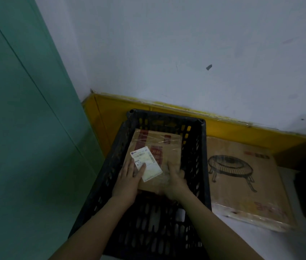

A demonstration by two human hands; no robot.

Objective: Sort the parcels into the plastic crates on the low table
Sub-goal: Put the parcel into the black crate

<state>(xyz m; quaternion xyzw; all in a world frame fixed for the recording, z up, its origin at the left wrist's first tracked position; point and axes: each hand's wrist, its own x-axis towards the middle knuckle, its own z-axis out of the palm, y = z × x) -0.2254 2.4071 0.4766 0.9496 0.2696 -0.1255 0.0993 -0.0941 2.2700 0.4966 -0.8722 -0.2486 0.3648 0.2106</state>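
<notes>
- Low in the centre of the head view, a black plastic crate (201, 166) stood with its long axis running from the bottom edge up toward the yellow skirting (242, 132) at the foot of the wall.
- Inside the crate's far half lay a taped cardboard parcel (169, 147), its long axis along the crate's, with a white shipping label (149, 164) on its near left part.
- Both hands were on the parcel's near end, so the parcel lay straight ahead of them, up-frame.
- The left hand (129, 177) lay flat with straight fingers on the parcel's near left corner, one fingertip over the label; it gripped nothing.
- The right hand (175, 177) had its fingers curled round the parcel's near right edge, grasping it, close to the crate's right wall.
- By my judgement, the parcel was being settled into the crate, and both hands were equally near; release would mean drawing them back down-frame.
- Right of the crate, just beside its wall, a large flat carton (246, 184) printed with a round stand lay outside any crate.
- The table itself could not be made out under the crate.
</notes>
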